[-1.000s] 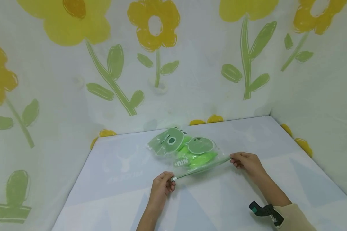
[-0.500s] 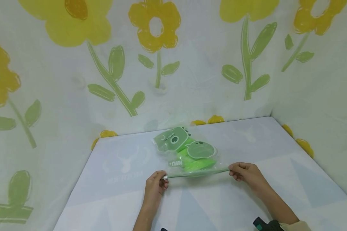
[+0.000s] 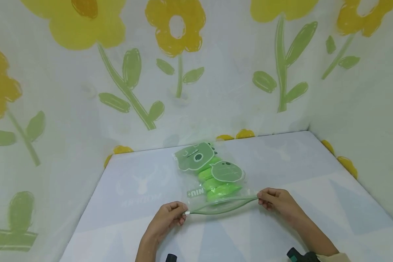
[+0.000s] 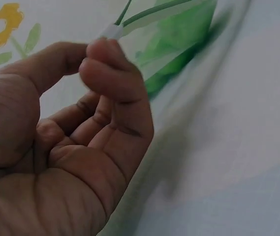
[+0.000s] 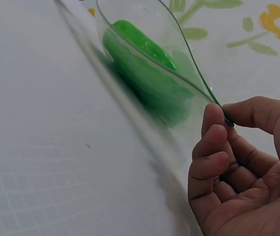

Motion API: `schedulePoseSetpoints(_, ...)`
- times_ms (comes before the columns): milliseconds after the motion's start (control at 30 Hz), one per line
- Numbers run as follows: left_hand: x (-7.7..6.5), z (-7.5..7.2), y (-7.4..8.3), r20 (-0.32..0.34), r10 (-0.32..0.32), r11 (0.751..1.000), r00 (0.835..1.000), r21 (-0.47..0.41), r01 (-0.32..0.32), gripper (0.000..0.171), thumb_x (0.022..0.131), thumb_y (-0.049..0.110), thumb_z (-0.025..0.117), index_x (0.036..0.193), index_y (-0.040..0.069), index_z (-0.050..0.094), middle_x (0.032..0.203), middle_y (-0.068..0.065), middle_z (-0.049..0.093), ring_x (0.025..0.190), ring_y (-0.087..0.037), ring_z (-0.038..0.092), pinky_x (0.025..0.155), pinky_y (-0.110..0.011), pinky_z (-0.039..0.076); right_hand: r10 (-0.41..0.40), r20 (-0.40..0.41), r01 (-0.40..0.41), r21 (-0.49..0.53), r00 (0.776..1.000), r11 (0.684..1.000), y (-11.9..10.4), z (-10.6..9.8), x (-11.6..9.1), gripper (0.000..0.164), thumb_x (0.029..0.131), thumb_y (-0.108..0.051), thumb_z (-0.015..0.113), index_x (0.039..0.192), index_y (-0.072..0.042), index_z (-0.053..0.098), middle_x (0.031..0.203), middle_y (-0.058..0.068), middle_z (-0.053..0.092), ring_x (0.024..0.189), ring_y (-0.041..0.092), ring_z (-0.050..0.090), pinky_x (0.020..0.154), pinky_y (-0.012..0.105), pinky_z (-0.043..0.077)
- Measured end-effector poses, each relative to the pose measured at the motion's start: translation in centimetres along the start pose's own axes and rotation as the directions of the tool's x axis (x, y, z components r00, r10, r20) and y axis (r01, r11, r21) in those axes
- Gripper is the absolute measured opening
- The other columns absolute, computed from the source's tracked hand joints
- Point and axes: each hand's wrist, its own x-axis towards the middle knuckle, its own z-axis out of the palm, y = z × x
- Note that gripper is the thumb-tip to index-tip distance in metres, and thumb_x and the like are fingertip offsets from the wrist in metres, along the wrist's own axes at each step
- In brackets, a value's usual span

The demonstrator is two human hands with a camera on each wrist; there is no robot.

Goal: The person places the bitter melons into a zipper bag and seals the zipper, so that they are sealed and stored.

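Observation:
A clear zip bag (image 3: 193, 182) printed with green cartoon shapes lies on the table, its mouth towards the person. Bright green soft-looking contents (image 3: 219, 189) sit inside; their kind cannot be told through the plastic. My left hand (image 3: 168, 216) pinches the left end of the bag's mouth at a white slider (image 4: 108, 32), between thumb and index finger. At the opposite end, my right hand (image 3: 280, 203) pinches the green zip strip (image 5: 199, 91). Between the hands the two strips of the mouth stand apart, and the right wrist view looks in at the green contents.
The white table (image 3: 118, 207) has pale blue triangle patterns and faint printed marks. Behind and beside it hangs a white cloth (image 3: 216, 102) with yellow flowers and green leaves. Black wrist devices (image 3: 302, 255) show at the lower edge.
Both hands have drawn the bag's mouth towards the person, the left hand also shifting leftward. The mouth's two strips, close together before, have parted into a gap.

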Motion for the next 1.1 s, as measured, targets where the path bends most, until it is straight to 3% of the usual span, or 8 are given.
schedulePoseSetpoints(233,-0.8,-1.6,0.3,0.147,-0.03,0.999,0.989,0.03,0.025,0.029,0.094,0.02,0.071,0.109,-0.004,0.068,0.088,-0.008,0.068,0.075,-0.012,0.063,0.068,-0.026,0.053,-0.007,-0.058,0.003,-0.074,0.998,0.997,-0.1,0.2,0.4,0.032,0.093,-0.03,0.073,0.101,0.001,0.071,0.085,0.008,0.069,0.074,0.017,0.059,0.063,0.028,0.05)
schedulePoseSetpoints(367,-1.1,-2.3,0.4,0.145,-0.019,1.0,0.989,0.015,0.017,0.028,0.093,0.017,0.072,0.109,-0.005,0.069,0.088,-0.008,0.07,0.076,-0.012,0.066,0.068,-0.025,0.054,-0.123,-0.106,0.097,-0.222,0.987,0.97,-0.9,-0.3,0.1,0.035,0.095,-0.034,0.069,0.107,-0.001,0.071,0.089,0.009,0.07,0.076,0.02,0.06,0.065,0.029,0.05)
schedulePoseSetpoints(533,-1.2,-2.5,0.2,0.156,-0.03,0.999,0.987,-0.006,0.031,0.027,0.092,0.017,0.072,0.109,-0.005,0.069,0.088,-0.007,0.07,0.076,-0.012,0.066,0.068,-0.025,0.054,-0.322,-0.159,0.24,-0.392,0.933,0.888,-3.0,0.1,-1.1,0.034,0.099,-0.036,0.064,0.112,-0.006,0.071,0.093,0.008,0.071,0.082,0.022,0.062,0.066,0.029,0.049)
schedulePoseSetpoints(633,-1.3,-2.5,0.1,0.162,-0.03,0.999,0.986,-0.009,0.031,0.025,0.093,0.014,0.071,0.109,-0.005,0.069,0.088,-0.007,0.069,0.075,-0.011,0.065,0.067,-0.024,0.053,-0.474,-0.132,0.37,-0.46,0.87,0.807,-4.2,1.8,-1.6,0.02,0.098,-0.03,0.067,0.108,-0.013,0.073,0.091,0.001,0.071,0.078,0.018,0.063,0.062,0.027,0.048)
schedulePoseSetpoints(733,-1.3,-2.6,0.0,0.18,-0.033,0.999,0.983,-0.005,0.035,0.022,0.093,0.014,0.071,0.107,-0.004,0.069,0.087,-0.007,0.069,0.074,-0.011,0.064,0.067,-0.023,0.052,-0.645,-0.054,0.538,-0.502,0.762,0.677,-5.3,4.0,-1.8,0.01,0.094,-0.017,0.072,0.102,-0.021,0.074,0.088,-0.007,0.068,0.073,0.011,0.059,0.06,0.024,0.046)
schedulePoseSetpoints(867,-1.2,-2.7,-0.1,0.219,-0.036,0.999,0.975,0.017,0.033,0.019,0.094,0.014,0.071,0.103,-0.002,0.07,0.085,-0.006,0.069,0.072,-0.01,0.062,0.065,-0.022,0.051,-0.772,0.111,0.716,-0.474,0.626,0.513,-6.4,7.2,-2.0,0.024,0.088,-0.005,0.076,0.102,-0.024,0.072,0.09,-0.013,0.064,0.077,0.005,0.056,0.064,0.021,0.046)
schedulePoseSetpoints(967,-1.3,-2.7,-0.2,0.224,-0.035,0.999,0.974,0.023,0.031,0.018,0.094,0.015,0.071,0.102,-0.001,0.07,0.084,-0.005,0.068,0.071,-0.009,0.06,0.064,-0.022,0.051,-0.796,0.192,0.776,-0.439,0.574,0.454,-6.8,9.5,-2.1,0.026,0.086,-0.006,0.078,0.103,-0.025,0.072,0.094,-0.015,0.064,0.08,0.007,0.059,0.065,0.022,0.049)
schedulePoseSetpoints(1100,-1.2,-2.5,-0.3,0.201,-0.036,0.999,0.979,0.016,0.033,0.018,0.093,0.015,0.071,0.102,-0.001,0.071,0.083,-0.004,0.068,0.069,-0.009,0.06,0.064,-0.022,0.05,-0.81,0.24,0.806,-0.432,0.535,0.404,-7.0,12.2,-1.9,0.022,0.084,-0.008,0.08,0.1,-0.021,0.074,0.097,-0.012,0.063,0.085,0.01,0.06,0.069,0.024,0.052)
